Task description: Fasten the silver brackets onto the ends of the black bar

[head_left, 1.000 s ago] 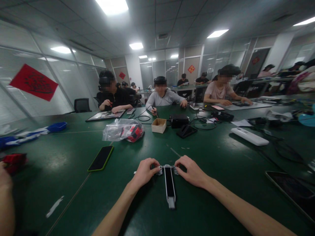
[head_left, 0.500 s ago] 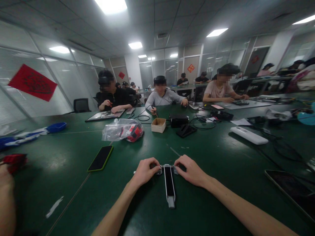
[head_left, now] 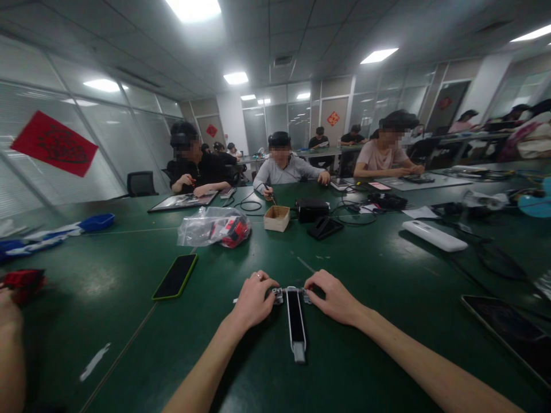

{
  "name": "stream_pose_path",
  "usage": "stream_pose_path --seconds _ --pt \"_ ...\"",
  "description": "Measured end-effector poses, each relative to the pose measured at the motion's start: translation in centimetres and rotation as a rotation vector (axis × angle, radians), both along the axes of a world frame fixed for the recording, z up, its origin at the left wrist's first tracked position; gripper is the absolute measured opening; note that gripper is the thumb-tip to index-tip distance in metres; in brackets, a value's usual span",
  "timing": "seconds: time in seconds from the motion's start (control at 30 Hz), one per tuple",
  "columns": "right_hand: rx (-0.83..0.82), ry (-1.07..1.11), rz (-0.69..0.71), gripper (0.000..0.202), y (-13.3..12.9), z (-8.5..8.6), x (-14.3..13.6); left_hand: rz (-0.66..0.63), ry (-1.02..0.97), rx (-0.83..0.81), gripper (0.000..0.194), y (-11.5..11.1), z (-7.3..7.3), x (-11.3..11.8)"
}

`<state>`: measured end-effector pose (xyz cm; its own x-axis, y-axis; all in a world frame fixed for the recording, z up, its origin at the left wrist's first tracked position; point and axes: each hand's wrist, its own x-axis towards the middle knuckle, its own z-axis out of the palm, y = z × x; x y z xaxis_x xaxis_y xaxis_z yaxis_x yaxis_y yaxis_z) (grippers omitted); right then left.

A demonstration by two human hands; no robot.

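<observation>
A slim device lies on the table in front of me, with a white frame, a long black face and a grey tip at its near end. Small grey parts jut out from both sides of its far end. My left hand has thumb and fingers closed around the left grey part, which shows beyond the fingertips. On the other side, my right hand pinches the right grey part, mostly covered by the fingers. What kind of device this is I cannot tell.
A phone with a green edge lies to the left. Beyond are a plastic bag, a small box and a black case. A white device and a tablet lie right. Another person's hand is at far left.
My left hand has shifted slightly, its fingers lifting so that a ring and more of the left grey part show. My right hand and the device stay in place.
</observation>
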<state>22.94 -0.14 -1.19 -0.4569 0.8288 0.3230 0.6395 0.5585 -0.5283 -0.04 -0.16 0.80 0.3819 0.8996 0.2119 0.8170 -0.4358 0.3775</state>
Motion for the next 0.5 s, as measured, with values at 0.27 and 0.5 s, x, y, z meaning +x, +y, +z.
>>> stream_pose_path --seconds 0.27,0.5 --pt "0.009 0.006 -0.015 0.014 -0.1 0.3 0.1 -0.028 0.006 0.059 0.022 -0.5 0.6 0.3" --pt "0.149 0.087 -0.137 0.013 1.3 0.4 2.0 -0.024 0.074 0.052 0.02 -0.3 0.5 0.2"
